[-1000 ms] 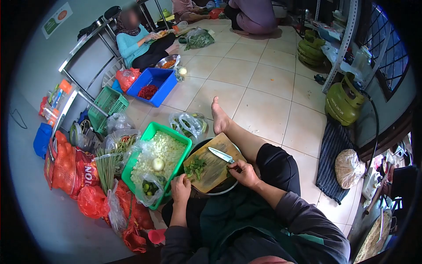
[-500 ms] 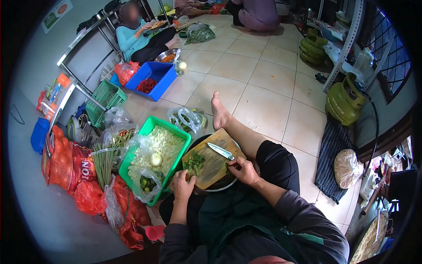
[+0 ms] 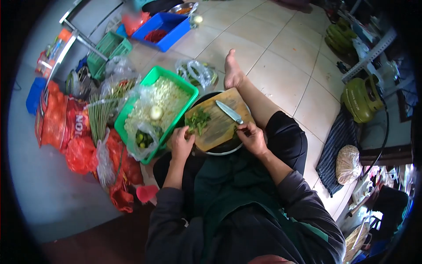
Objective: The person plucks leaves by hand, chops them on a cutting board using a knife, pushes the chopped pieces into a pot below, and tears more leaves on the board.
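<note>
A wooden cutting board (image 3: 220, 132) lies tilted across a round metal bowl (image 3: 228, 152) in front of my body. Chopped green leaves (image 3: 198, 120) are heaped on its left part. A knife (image 3: 229, 111) rests on the right part, its blade pointing up and left. My left hand (image 3: 181, 143) is at the board's left edge beside the leaves, fingers curled; whether it holds anything is unclear. At the right edge, by the knife handle, my right hand (image 3: 252, 137) has its fingers pinched together, and what they hold is too small to name.
Left of the board stands a green tray (image 3: 191, 89) of chopped pale pieces, a whole onion (image 3: 156, 112) and a bag of small green fruits (image 3: 143, 139). Farther off are a blue crate (image 3: 171, 38), red sacks (image 3: 55, 116) and, at right, a green gas cylinder (image 3: 361, 100).
The camera view has tilted downward, so the far people have mostly left the frame. Both hands remain at the board's edges, and the knife still lies on it.
</note>
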A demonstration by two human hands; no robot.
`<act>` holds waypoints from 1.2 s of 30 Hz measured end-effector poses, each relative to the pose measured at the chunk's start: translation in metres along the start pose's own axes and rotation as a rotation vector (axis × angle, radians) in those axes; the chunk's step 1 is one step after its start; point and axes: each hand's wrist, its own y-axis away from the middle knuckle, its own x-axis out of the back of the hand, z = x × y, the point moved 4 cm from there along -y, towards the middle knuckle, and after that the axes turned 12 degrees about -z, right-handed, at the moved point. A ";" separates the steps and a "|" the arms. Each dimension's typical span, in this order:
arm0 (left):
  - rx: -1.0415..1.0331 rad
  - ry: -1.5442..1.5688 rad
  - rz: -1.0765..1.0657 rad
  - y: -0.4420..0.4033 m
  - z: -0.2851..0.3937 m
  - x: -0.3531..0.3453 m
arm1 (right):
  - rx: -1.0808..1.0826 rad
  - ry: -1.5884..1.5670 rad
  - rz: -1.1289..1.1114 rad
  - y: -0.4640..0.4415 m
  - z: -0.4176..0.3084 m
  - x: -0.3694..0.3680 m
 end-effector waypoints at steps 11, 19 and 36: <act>0.031 0.041 0.051 -0.002 -0.008 -0.003 | -0.059 0.041 -0.017 0.000 -0.005 0.001; -0.049 -0.095 -0.005 -0.020 0.004 -0.008 | -0.037 0.084 -0.004 -0.001 -0.001 0.000; -0.051 -0.124 -0.072 -0.008 0.029 -0.008 | -0.059 0.047 -0.026 -0.001 -0.008 0.001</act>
